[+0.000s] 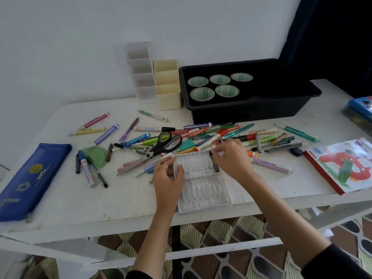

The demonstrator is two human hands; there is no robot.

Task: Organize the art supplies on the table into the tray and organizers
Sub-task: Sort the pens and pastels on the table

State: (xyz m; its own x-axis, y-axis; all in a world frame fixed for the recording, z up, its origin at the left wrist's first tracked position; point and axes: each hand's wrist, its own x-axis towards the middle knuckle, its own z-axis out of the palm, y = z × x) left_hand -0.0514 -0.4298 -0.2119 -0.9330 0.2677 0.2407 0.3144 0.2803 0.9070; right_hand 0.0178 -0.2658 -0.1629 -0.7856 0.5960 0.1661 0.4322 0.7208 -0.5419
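One black tray (241,110) is sitting on the counter (120,200), holding five paper cups (198,81). One clear organizer (141,77) is showing four compartments and one cream organizer (168,93) three. One pair of scissors (161,147), one protractor (96,156), one pencil case (30,178), one picture pad (346,168) and one moulded plastic insert (203,188) are lying out. Loose pens (106,134) are lying too thickly to count.

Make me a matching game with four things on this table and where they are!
Things:
1. scissors
2. blue pencil case
3. paper cups
4. colourful book

Places:
A. inside the black tray
B. at the right edge of the table
C. on top of the pile of pens
D. at the table's left edge

Pairs: 1-C, 2-D, 3-A, 4-B
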